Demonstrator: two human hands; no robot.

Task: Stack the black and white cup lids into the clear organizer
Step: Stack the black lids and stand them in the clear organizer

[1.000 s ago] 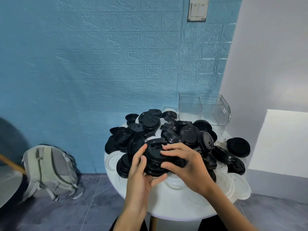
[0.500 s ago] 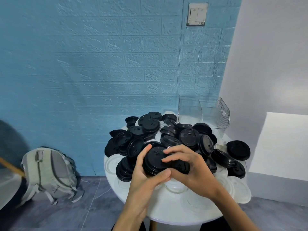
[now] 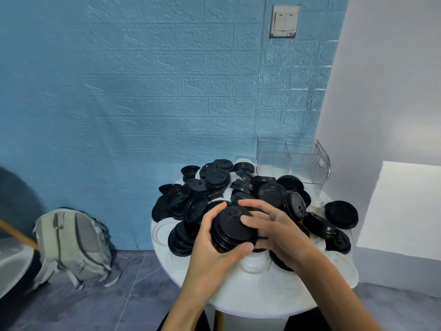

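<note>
Both hands hold one stack (image 3: 230,231) of black lids over the surface (image 3: 262,297): left hand (image 3: 212,242) curled round its near side, right hand (image 3: 274,225) with fingers spread across its top and far side. Stack's layer count hidden by fingers. Since a second ago, stack tilted to face camera. Loose black lids (image 3: 274,194) beyond hands, too overlapped to count; white lids (image 3: 164,231) barely visible. One organizer (image 3: 293,161) beyond right hand, holding no lids.

head | worn, looks forward-down; close over round table (image 3: 250,297); blue wall (image 3: 143,91) behind
</note>
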